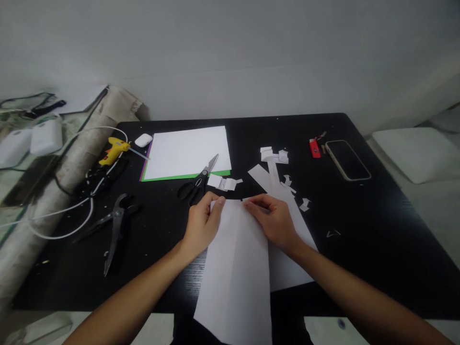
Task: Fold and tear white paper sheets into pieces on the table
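A long white sheet of paper (235,273) lies lengthwise on the black table (377,225), its near end hanging over the front edge. My left hand (201,223) pinches the sheet's far left corner, fingers closed on it. My right hand (275,220) presses and pinches the far right corner, fingers curled. A second white sheet (291,258) lies under the first, to the right.
Black scissors (197,182), folded paper scraps (224,183) and cut strips (275,165) lie beyond my hands. A stack of white and coloured paper (187,152), a yellow glue gun (113,149), pliers (115,225), a red lighter (315,148), a phone (348,159) and a white cable (64,225) are also on the table.
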